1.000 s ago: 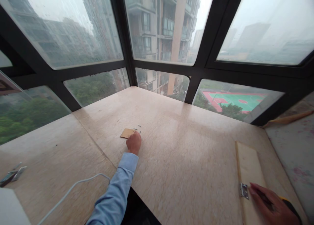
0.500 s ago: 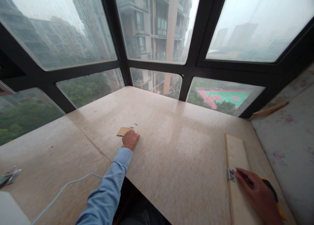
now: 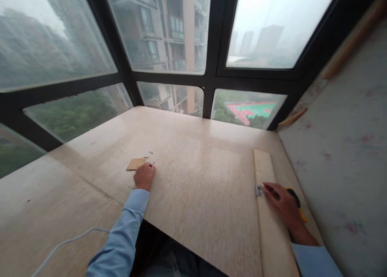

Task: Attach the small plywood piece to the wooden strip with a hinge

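left hand (image 3: 144, 176): curled by the card (image 3: 135, 164) and screws (image 3: 150, 152), can't tell if its grip's pinching anything
right hand (image 3: 282, 204): fingertips bunched right by the hinge (image 3: 259, 190), can't tell if anything's pinched
hinge: on the board's (image 3: 263, 166) left edge

Pale daylight from windows (image 3: 272, 15) beyond the worktop (image 3: 202, 176) glazes its far end — farther buildings (image 3: 269, 39) look hazy, perhaps blurred.

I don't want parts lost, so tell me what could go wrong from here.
The small dark pieces lie near the left hand, so a nudge could scatter them. The hinge sits at the edge of the wooden board by the right hand; if unfastened, it might shift when bumped.
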A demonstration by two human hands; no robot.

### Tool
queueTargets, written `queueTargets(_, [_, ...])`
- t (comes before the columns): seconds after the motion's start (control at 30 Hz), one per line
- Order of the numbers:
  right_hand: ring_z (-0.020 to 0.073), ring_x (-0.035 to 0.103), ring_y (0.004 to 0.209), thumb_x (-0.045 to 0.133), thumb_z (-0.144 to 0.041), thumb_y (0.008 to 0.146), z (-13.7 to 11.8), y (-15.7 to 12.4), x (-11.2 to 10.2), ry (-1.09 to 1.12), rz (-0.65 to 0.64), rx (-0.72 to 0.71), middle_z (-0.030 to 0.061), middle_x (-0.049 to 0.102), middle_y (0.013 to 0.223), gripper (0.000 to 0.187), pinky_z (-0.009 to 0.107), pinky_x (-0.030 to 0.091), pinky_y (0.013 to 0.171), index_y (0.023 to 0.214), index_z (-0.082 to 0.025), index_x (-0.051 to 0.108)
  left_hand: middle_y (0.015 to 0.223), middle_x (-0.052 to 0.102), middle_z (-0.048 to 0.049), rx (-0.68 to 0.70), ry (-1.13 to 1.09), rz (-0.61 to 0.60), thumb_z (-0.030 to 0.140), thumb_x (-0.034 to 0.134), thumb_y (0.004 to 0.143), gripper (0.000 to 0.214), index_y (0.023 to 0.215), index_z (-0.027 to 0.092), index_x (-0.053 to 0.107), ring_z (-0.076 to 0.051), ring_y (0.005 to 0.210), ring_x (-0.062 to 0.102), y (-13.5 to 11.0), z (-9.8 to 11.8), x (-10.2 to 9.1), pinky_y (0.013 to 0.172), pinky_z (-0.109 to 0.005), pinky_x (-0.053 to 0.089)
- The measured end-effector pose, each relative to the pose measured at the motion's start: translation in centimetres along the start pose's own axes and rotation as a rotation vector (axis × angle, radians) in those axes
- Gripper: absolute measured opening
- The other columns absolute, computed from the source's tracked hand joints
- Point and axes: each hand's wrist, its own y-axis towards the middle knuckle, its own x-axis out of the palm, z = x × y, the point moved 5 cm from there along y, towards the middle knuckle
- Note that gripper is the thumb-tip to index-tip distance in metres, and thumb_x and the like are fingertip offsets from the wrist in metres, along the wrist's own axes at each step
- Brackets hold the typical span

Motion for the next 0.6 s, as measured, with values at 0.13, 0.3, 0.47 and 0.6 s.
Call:
queueTargets(0.13, [0.0233,0.066,0.089,0.050,-0.045,0.086,-0.8,0.0,-0.1,0.032,0.014,0.007,0.0107,0.071,0.096,0.033,0.039,0.052,0.083,0.095,-0.018,0.066,0.103,0.071,-0.0159,0.063,-0.028,-0.007,0.036,0.046,0.086,0.038,0.114,0.017,0.065,-0.033,0.098,0.064,-0.6,0.9,0.0,0.077,-0.039,0.049])
queueTargets(0.3, [0.0227,0.065,0.087,0.049,-0.038,0.088,-1.2,0.0,-0.5,0.052,0.054,0.014,0.0103,0.070,0.096,0.028,0.038,0.053,0.079,0.097,-0.018,0.067,0.084,0.072,-0.0080,0.262,-0.269,-0.050,0.035,0.049,0.084,0.036,0.111,0.016,0.064,-0.027,0.082,0.068,-3.7,6.0,1.0,0.073,-0.034,0.050])
queueTargets(0.47, [0.0247,0.063,0.093,0.048,-0.035,0.089,-1.7,0.1,-1.4,0.041,0.132,-0.005,0.0111,0.068,0.099,0.026,0.042,0.052,0.084,0.101,-0.019,0.065,0.080,0.069,-0.0068,0.391,-0.797,-0.570,0.033,0.057,0.078,0.038,0.109,0.012,0.059,-0.018,0.063,0.066,-12.5,14.4,5.0,0.053,-0.026,0.049])
queueTargets(0.6, [0.0290,0.056,0.112,0.056,-0.040,0.086,-2.4,-0.8,-1.0,-0.020,0.177,-0.005,0.0136,0.061,0.116,0.036,0.049,0.045,0.098,0.116,-0.020,0.058,0.105,0.067,-0.0167,0.323,-1.069,-1.029,0.026,0.068,0.072,0.046,0.112,0.009,0.055,-0.019,0.080,0.068,-21.1,19.8,8.2,0.060,-0.026,0.052])
